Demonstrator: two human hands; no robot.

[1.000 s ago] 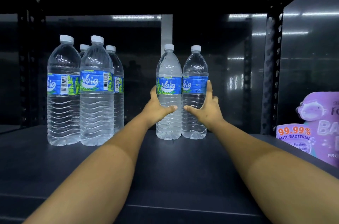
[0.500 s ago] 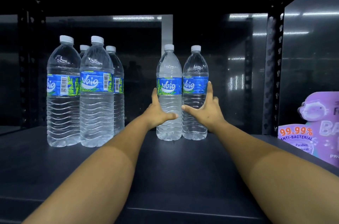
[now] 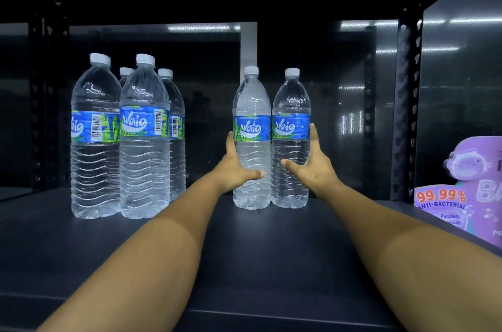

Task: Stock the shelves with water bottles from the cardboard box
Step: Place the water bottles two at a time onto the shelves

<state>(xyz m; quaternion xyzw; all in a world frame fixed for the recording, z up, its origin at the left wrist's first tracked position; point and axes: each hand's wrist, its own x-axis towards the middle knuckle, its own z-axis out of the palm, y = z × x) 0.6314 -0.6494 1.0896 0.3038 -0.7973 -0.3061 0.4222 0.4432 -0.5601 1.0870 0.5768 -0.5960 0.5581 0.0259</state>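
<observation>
Between left hand (image 3: pixel 235 168) and right hand (image 3: pixel 315 168); two bottles (image 3: pixel 271 163).

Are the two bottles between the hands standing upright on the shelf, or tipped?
Upright. Both bottles stand on their bases on the shelf, caps up, side by side.

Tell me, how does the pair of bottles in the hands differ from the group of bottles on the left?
The pair is two bottles side by side, gripped by the left hand and right hand; the left group is four bottles in two rows, untouched. The pair's labels show only logos; the group's show barcodes. The pair stands farther back. All stand upright, capped, on the same shelf.
</observation>
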